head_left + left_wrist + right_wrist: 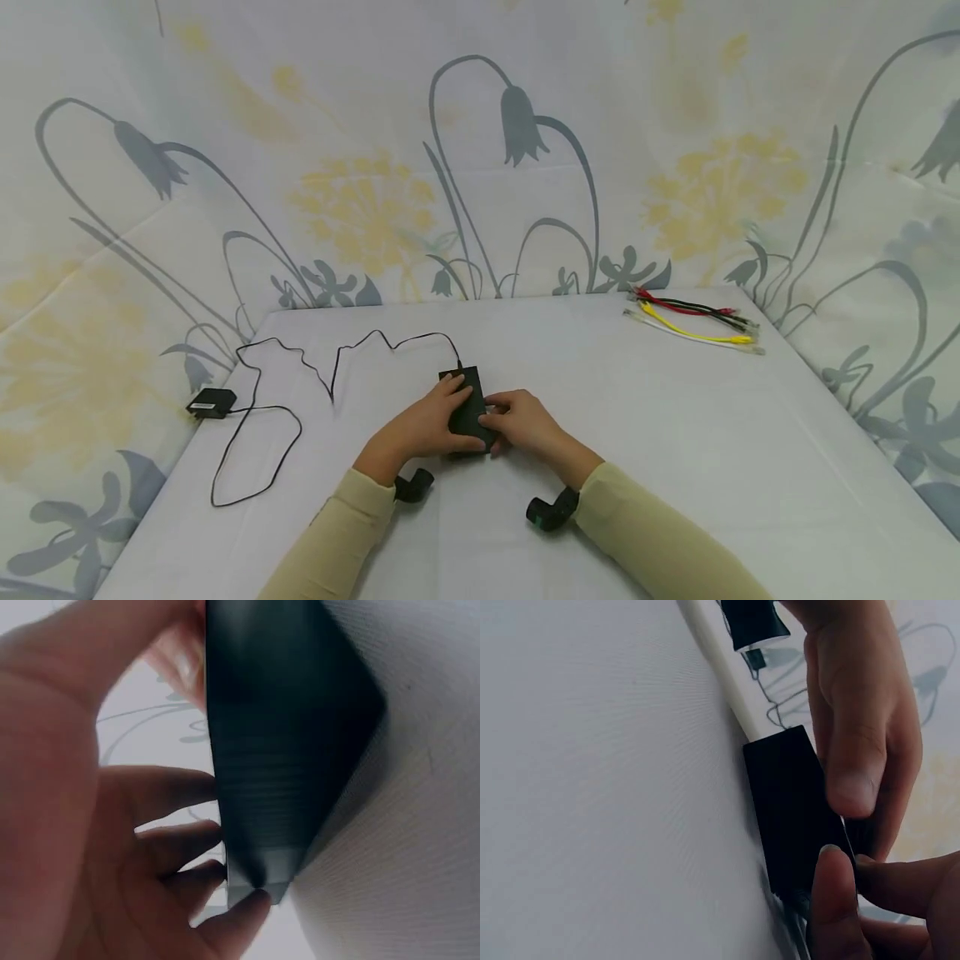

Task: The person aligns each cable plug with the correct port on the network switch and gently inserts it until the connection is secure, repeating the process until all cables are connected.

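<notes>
A flat black box (469, 417) rests near the middle of the white table, a thin cord joined to its far end. My left hand (429, 421) holds it from above and the left, fingers spread toward the far end and thumb near the close end. From the right, my right hand (528, 423) grips the box's long edge. In the right wrist view the right thumb (832, 892) lies against the side of the black box (784, 810), with a forefinger on its top. The left wrist view shows a wide dark side of the black box (285, 735) and the left fingertips touching it.
The thin black cord (300, 429) winds leftward to a black power adapter (212, 403) at the table's left edge. Several network cables (693, 321), red, black, yellow and white, lie at the back right. A flower-patterned curtain (480, 167) surrounds the table.
</notes>
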Demonstrator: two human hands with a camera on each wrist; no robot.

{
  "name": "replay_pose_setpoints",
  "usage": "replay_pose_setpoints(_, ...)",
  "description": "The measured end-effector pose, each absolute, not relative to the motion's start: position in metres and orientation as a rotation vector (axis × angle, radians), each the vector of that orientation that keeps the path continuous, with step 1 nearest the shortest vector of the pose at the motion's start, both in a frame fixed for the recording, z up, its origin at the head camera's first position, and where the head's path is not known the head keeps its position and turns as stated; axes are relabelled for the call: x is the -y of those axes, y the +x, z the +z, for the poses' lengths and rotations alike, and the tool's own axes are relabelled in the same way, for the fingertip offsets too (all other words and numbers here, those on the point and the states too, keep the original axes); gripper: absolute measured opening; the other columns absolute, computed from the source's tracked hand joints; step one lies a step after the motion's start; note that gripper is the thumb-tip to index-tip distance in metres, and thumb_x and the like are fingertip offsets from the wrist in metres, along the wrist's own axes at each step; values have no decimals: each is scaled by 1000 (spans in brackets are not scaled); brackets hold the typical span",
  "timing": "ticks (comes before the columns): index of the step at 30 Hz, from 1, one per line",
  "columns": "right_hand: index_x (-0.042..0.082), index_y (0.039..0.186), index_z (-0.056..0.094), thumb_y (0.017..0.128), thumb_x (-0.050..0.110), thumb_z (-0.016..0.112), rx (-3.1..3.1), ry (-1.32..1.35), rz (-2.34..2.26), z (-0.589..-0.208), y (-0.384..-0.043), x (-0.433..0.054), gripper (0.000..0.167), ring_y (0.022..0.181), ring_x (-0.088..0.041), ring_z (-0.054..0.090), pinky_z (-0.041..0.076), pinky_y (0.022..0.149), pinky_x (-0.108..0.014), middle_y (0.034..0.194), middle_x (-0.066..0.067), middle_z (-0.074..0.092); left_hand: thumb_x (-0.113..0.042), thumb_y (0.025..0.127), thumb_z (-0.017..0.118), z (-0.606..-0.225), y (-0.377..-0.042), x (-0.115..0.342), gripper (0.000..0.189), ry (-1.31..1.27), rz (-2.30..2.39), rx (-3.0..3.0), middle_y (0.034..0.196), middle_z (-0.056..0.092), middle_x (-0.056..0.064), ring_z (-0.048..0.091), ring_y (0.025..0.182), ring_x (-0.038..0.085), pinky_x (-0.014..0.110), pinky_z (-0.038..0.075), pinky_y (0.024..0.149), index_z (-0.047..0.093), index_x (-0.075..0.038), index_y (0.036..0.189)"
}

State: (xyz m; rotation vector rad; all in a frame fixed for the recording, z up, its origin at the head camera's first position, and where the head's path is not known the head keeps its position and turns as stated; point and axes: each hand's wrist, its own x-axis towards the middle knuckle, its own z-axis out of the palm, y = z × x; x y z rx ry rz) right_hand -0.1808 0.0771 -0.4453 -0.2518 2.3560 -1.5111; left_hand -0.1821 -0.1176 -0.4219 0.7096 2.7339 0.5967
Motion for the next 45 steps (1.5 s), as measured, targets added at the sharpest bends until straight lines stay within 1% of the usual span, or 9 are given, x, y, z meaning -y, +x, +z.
replay_pose_setpoints(2,-2,134,55,91,17,66,-2370,-246,-1513,-446,-183,-71,48,52,-14,66,53,61,-25,89,-5,72,-55,75,77,-424,-181,118,102,689,608,-2726,163,15,12,9,151,33,50,28,116,30,-8,152)
replay_pose_setpoints(4,-3,133,56,91,17,66,-2389,-242,-1507,-446,-185,-65,48,51,-12,65,52,59,-23,88,-5,73,-54,73,80,-426,-181,119,106,673,612,-2723,163,11,12,5,151,33,51,28,116,28,-9,154)
replay_pose_setpoints(11,-5,134,54,91,16,66,-2354,-223,-1561,-449,-192,-47,50,52,-9,65,52,61,-21,92,-8,74,-41,74,83,-432,-189,130,103,640,674,-2725,164,8,9,0,152,31,52,25,117,26,-11,154)
replay_pose_setpoints(18,-4,135,53,91,17,66,-2292,-199,-1624,-446,-204,-39,50,54,-10,66,55,65,-24,93,-9,73,-38,74,83,-435,-201,142,101,616,787,-2707,165,6,5,-4,152,29,55,24,116,26,-15,155)
replay_pose_setpoints(26,-5,136,52,91,14,66,-2204,-198,-1666,-447,-210,-40,50,57,-12,68,57,63,-27,95,-12,72,-38,73,84,-438,-205,145,102,587,822,-2693,165,6,1,-5,152,27,56,23,116,27,-19,155)
replay_pose_setpoints(33,-5,136,52,91,13,67,-2127,-220,-1708,-452,-215,-48,51,68,-14,70,59,67,-30,105,-15,70,-38,75,83,-439,-204,145,100,603,852,-2673,165,5,0,-7,152,25,56,21,117,25,-21,155)
replay_pose_setpoints(36,-3,137,52,91,14,68,-2111,-252,-1681,-453,-218,-54,52,73,-17,72,59,70,-31,107,-15,70,-38,75,82,-440,-204,146,100,603,854,-2663,165,4,-1,-7,152,25,57,21,116,25,-21,155)
replay_pose_setpoints(40,2,136,54,92,19,66,-2151,-379,-1560,-452,-223,-63,49,80,-18,73,59,74,-31,110,-11,70,-39,76,82,-440,-203,147,100,594,842,-2662,165,3,-3,-7,152,23,57,23,116,24,-23,155)
replay_pose_setpoints(45,5,133,58,92,23,66,-2162,-539,-1431,-452,-230,-78,46,87,-18,73,57,80,-32,110,-8,70,-41,75,82,-441,-204,145,100,577,850,-2663,165,2,-6,-8,152,21,57,23,116,24,-26,155)
